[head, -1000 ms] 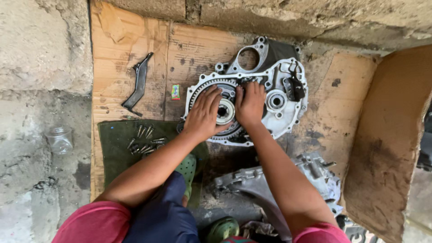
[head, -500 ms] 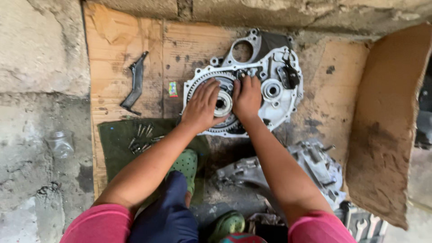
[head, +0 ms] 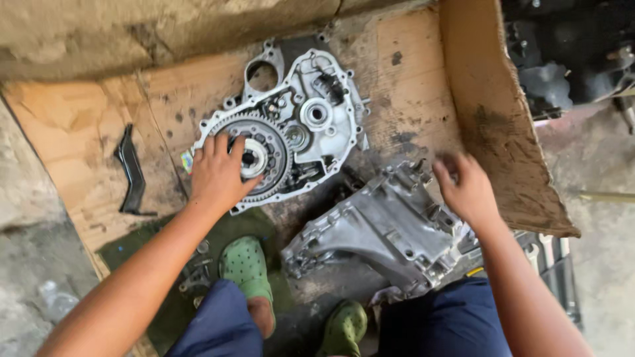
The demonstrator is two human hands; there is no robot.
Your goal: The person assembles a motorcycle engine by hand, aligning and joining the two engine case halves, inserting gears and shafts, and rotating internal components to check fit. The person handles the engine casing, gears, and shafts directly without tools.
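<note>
The right hand [head: 466, 188] has left the big gear [head: 254, 157] and now hovers, fingers apart, over the grey housing [head: 383, 228] at the cardboard's [head: 73, 142] near edge. The left hand [head: 218, 173] stays spread on the gear, inside the engine cover [head: 311, 125] mid-cardboard.
</note>
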